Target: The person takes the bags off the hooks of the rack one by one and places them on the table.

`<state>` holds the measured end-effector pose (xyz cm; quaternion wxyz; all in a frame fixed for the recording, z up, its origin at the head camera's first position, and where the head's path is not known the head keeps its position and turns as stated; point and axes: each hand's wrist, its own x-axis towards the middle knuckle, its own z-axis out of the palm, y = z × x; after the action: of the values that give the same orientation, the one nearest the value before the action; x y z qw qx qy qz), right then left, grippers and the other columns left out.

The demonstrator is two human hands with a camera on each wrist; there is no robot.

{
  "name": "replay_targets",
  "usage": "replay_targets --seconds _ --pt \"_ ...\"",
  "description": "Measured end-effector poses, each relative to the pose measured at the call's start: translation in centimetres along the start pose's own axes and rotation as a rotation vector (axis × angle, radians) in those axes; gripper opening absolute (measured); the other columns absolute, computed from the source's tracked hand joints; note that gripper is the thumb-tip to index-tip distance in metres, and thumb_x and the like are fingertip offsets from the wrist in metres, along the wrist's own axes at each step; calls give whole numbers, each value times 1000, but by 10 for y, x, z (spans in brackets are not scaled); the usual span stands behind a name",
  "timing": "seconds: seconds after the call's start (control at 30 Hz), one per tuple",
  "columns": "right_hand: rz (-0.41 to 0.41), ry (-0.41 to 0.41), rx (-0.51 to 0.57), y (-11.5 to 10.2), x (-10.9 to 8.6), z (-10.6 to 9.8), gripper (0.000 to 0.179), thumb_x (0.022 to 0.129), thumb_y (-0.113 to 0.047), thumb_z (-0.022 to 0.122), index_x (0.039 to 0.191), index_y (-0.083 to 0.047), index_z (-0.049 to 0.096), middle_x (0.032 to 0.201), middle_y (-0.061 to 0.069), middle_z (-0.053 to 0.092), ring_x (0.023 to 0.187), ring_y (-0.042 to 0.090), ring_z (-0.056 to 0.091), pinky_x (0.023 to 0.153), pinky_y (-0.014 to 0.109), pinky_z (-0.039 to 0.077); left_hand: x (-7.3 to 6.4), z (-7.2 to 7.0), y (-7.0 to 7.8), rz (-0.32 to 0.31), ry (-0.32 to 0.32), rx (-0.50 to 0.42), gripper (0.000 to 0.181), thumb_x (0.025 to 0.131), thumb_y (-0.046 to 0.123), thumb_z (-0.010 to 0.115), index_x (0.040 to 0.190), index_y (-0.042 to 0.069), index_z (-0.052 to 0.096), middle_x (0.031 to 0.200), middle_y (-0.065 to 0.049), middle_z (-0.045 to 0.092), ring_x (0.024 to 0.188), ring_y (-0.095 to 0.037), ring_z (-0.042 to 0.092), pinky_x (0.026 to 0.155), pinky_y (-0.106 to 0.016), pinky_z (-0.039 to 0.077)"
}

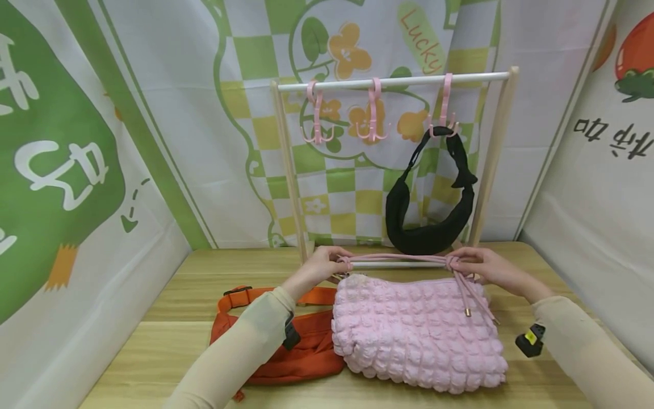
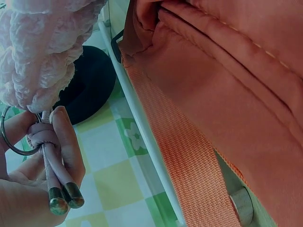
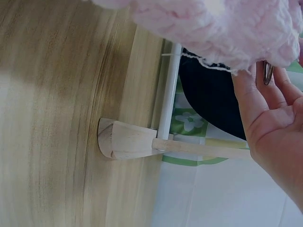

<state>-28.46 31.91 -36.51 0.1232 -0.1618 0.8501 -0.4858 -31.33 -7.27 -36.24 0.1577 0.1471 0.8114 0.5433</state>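
A pink puffy handbag (image 1: pixel 419 332) is held at its cord strap (image 1: pixel 398 257), which stretches between both hands. My left hand (image 1: pixel 321 264) pinches the strap's left end; in the left wrist view its fingers surround a knot (image 2: pixel 43 135) beside a metal ring (image 2: pixel 4 132), with metal-tipped cord ends hanging. At the strap's right end, my right hand (image 1: pixel 487 267) grips the other knot, and loose cords with metal tips drape over the bag. The right wrist view shows that hand partly hidden by the bag. An orange waist bag (image 1: pixel 301 346) lies beneath my left forearm.
Behind the handbag stands a rack with a white rail (image 1: pixel 347 84) and wooden posts. Pink hooks (image 1: pixel 373 113) hang from the rail. A black shoulder bag (image 1: pixel 429 236) hangs on the rightmost hook. Everything rests on a wooden table (image 1: pixel 168 335).
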Motion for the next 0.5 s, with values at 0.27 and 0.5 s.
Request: replay_targets --seconds 0.27,0.5 --pt "-5 -8 -15 6 2 2 39 97 -29 54 126 -3 53 121 8 62 93 7 58 76 37 51 0 4 -1 -8 20 2 31 89 10 65 120 8 63 94 -12 67 75 -15 66 65 -34 57" --pt "-9 -27 -1 8 3 3 39 97 -28 53 127 -3 53 121 11 62 93 6 59 75 37 52 2 6 -5 -1 23 -1 31 89 8 64 120 5 63 96 -16 67 70 -14 65 62 -32 57"
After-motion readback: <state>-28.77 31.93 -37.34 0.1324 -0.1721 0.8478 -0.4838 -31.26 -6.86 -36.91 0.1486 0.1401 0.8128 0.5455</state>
